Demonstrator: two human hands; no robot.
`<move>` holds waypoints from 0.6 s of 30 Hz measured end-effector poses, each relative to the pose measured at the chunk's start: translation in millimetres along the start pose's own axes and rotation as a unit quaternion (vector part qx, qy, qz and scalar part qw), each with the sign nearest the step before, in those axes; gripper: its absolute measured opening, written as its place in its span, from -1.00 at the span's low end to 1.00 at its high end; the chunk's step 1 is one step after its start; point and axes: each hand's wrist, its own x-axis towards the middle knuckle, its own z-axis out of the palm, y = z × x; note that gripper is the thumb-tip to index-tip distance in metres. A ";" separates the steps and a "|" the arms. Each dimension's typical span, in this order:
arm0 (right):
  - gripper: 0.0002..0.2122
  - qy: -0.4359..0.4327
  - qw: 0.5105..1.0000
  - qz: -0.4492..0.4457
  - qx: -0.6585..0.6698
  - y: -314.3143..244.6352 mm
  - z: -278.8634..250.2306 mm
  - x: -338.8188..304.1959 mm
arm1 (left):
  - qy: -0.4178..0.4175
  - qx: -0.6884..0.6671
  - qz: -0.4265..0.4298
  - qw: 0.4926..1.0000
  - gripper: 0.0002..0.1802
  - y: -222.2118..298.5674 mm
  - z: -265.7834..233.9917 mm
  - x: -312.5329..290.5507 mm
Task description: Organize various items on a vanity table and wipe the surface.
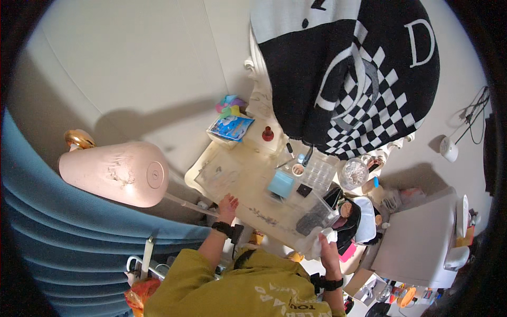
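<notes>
My left hand (pixel 228 205) is at the front left edge of a cream dressing table (pixel 248 177), its fingers stretched out and holding nothing I can see. My right hand (pixel 329 252) is closed around a crumpled white tissue or cloth (pixel 317 240) at the table's front right corner. Nearest to it stands a clear plastic box (pixel 316 215) with dark contents. Behind that lie a light blue box (pixel 281 183), a small black square case (pixel 303 190) and a clear divided organizer (pixel 319 171).
A dark red bottle (pixel 268 133) and a blue packet (pixel 232 128) stand at the back left. A black-and-white checkered cloth (pixel 348 90) hangs behind the table. On the left is a pink lamp-like object (pixel 116 174); on the right, a black bag (pixel 348 227) and a white cabinet (pixel 414 243).
</notes>
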 end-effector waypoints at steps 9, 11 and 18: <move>-0.83 -0.049 0.998 -0.003 0.050 -15.3 27.6 8.4 | 0.022 -0.147 -0.039 0.988 -0.72 1.5 -5.0 27.3; -0.83 -0.051 0.998 -0.008 0.035 -23.5 34.1 5.3 | -0.004 -0.105 0.005 0.994 -0.69 -1.0 -14.2 37.3; -0.79 -0.059 0.996 -0.022 0.060 -0.4 34.3 17.6 | 0.074 -0.011 0.021 0.997 -0.64 35.0 -31.6 56.5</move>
